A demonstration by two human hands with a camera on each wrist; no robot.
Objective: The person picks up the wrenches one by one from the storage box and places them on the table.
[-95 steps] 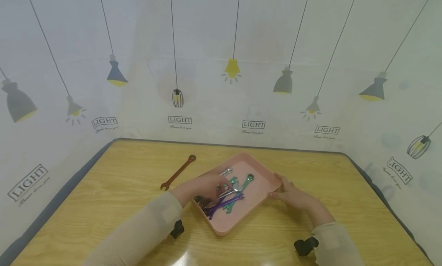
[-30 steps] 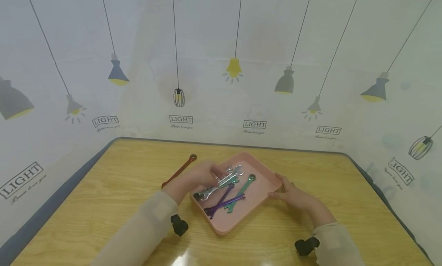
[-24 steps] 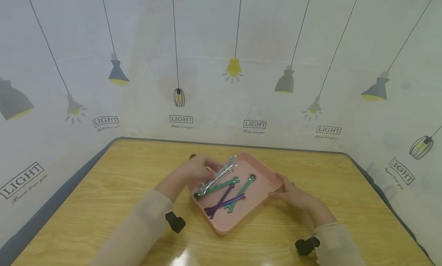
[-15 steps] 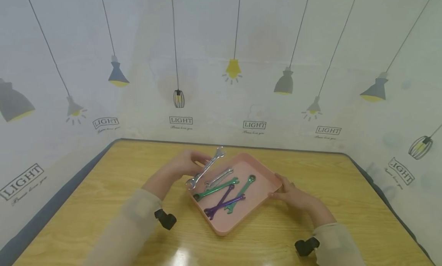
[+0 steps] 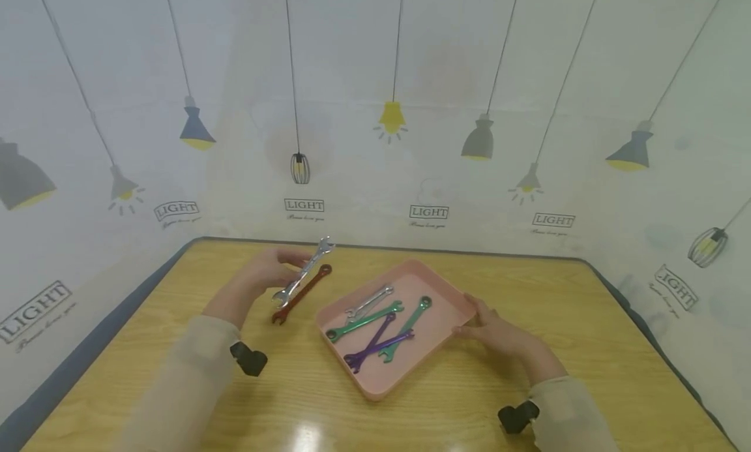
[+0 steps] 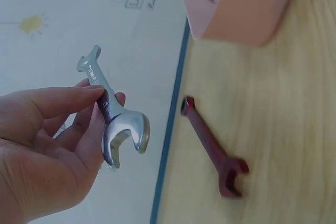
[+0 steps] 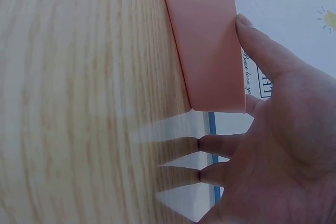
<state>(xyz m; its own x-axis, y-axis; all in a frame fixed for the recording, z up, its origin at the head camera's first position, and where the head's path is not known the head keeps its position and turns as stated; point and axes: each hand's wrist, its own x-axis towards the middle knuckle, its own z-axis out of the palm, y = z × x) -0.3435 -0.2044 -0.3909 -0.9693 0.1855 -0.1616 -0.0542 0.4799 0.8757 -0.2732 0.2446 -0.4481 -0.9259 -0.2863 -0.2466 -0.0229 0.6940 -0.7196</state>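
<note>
My left hand (image 5: 261, 269) pinches a silver open-ended wrench (image 5: 305, 271) between thumb and fingers, held up left of the pink tray. In the left wrist view, its forked end (image 6: 126, 132) points toward the camera. Behind it in the head view, a red wrench (image 5: 300, 295) lies on the table. My right hand (image 5: 501, 334) touches the right corner of the pink tray (image 5: 437, 321), thumb at the rim and fingers extended. Inside the tray lie a smaller silver wrench (image 5: 371, 302), two green wrenches (image 5: 364, 321) and crossed purple wrenches (image 5: 375, 338).
The wooden table (image 5: 193, 295) has a dark edge along its back and sides. A pale curtain (image 5: 352, 139) printed with lamps surrounds it. Each wrist carries a small black camera (image 5: 249, 359) by its sleeve.
My left hand has lifted the silver wrench out of the tray and carried it leftward, over by the red wrench. My right hand stays at the tray's corner.
</note>
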